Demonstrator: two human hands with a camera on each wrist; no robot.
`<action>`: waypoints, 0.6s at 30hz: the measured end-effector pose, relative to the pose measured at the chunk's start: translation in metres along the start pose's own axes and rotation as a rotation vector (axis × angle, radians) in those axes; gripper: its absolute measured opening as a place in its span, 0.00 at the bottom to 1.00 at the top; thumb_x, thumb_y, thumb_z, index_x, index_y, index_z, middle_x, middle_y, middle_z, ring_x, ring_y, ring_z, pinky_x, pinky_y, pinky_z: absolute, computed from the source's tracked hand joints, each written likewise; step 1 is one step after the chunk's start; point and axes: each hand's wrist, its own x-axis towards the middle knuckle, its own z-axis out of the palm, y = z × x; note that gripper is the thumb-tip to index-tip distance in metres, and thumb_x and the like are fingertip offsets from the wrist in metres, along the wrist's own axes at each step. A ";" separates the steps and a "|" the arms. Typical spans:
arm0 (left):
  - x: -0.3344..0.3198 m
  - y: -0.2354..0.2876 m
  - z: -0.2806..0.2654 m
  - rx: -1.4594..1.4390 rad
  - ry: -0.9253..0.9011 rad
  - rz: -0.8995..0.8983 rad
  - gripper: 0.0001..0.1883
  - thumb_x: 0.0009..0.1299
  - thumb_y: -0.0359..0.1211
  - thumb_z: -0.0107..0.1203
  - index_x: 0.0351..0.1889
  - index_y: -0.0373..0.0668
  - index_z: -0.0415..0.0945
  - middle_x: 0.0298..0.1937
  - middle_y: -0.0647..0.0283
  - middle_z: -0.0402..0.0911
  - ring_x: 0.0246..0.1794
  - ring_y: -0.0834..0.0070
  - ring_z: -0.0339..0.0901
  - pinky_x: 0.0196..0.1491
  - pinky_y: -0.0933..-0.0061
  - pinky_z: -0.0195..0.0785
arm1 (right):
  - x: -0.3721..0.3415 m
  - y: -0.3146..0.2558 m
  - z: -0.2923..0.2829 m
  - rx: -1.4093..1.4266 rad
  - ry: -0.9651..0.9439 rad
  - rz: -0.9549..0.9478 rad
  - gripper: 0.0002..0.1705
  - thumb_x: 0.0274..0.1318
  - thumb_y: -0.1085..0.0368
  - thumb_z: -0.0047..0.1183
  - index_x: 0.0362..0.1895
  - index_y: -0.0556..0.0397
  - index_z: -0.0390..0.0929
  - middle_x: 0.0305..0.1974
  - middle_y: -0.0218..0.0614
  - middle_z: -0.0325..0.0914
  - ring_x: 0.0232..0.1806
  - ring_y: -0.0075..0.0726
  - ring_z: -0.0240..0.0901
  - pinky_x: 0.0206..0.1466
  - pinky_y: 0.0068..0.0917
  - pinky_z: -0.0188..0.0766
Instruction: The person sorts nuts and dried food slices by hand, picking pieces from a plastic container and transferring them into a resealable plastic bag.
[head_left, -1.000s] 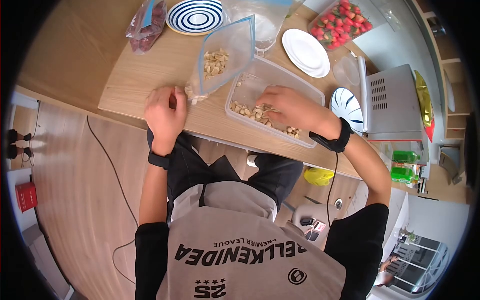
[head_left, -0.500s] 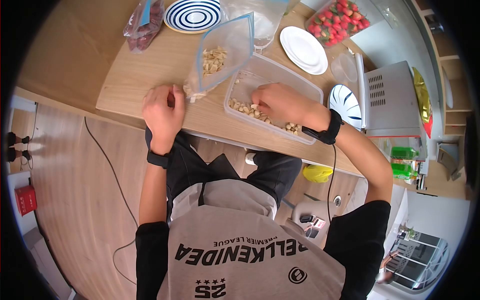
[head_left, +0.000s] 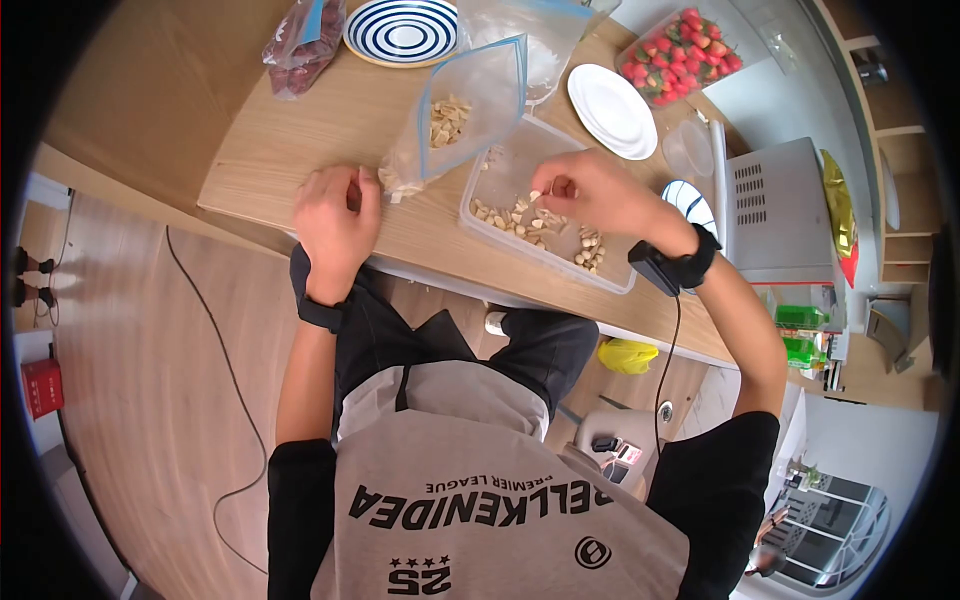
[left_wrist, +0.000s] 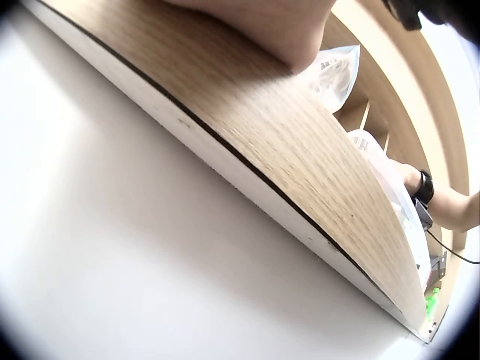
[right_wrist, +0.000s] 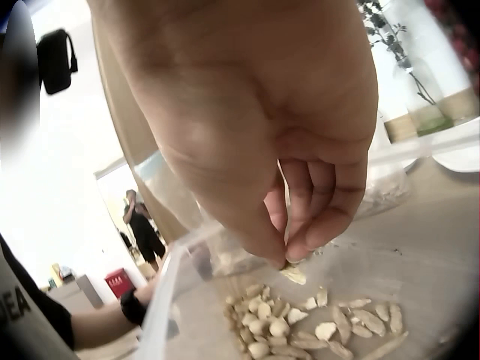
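My right hand is over the clear plastic box, thumb and fingertips pinching a small pale flat slice. Beneath it, the box floor holds a loose mix of round pale nuts, longer tan pieces and several flat slices. My left hand rests at the table's front edge, fingers loosely curled with nothing visible in them. Just beyond it stands an open zip bag with a blue seal, partly filled with pale slices.
Behind stand a bag of dark red food, a blue-ringed plate, white plates and a strawberry box. A striped dish sits right of the box, beside a grey appliance. A cable hangs from my right wrist.
My right hand has lifted from the nuts and turned, now showing a pale slice between its fingertips. The left hand has stayed at the table edge; the head view has shifted slightly.
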 end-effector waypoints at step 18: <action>0.001 0.002 -0.001 0.007 -0.002 0.007 0.10 0.69 0.31 0.63 0.26 0.43 0.77 0.21 0.64 0.73 0.26 0.62 0.72 0.35 0.58 0.65 | 0.025 -0.057 -0.071 0.836 0.408 -0.084 0.07 0.70 0.69 0.62 0.49 0.54 0.82 0.37 0.24 0.83 0.33 0.17 0.72 0.39 0.18 0.67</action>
